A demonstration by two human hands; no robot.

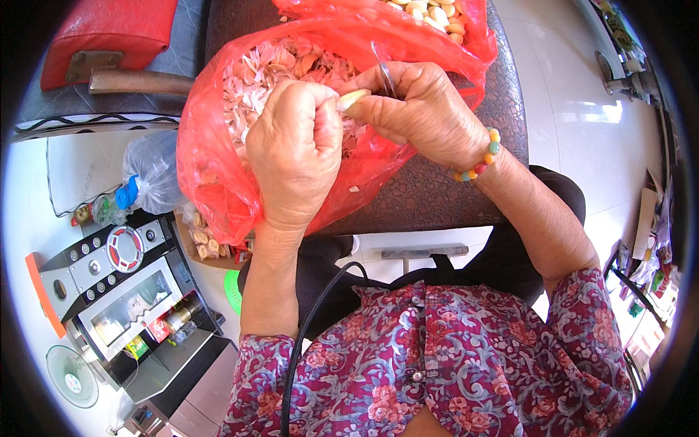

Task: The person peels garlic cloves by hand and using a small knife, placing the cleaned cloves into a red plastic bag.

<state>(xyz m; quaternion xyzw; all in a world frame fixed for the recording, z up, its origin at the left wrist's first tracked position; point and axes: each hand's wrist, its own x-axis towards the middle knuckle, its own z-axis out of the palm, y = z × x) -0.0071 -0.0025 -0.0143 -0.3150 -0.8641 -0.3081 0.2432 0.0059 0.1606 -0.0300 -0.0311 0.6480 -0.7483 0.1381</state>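
Over an open red plastic bag full of pale, papery peelings, both hands meet. My right hand pinches a small pale-green kernel or seed between thumb and forefinger, and a thin curved metal tool sticks up from its curled fingers. My left hand is curled, its thumb and forefinger tips at the kernel's left end; whether they grip it cannot be told. Behind lies a second red bag holding whole pale kernels.
The bags rest on a brown textured leather seat. At the left are a red padded armrest, a clear plastic bag with a blue cap, a cardboard box of wrapped items and a black-and-silver cabinet. A black cable runs over the person's front.
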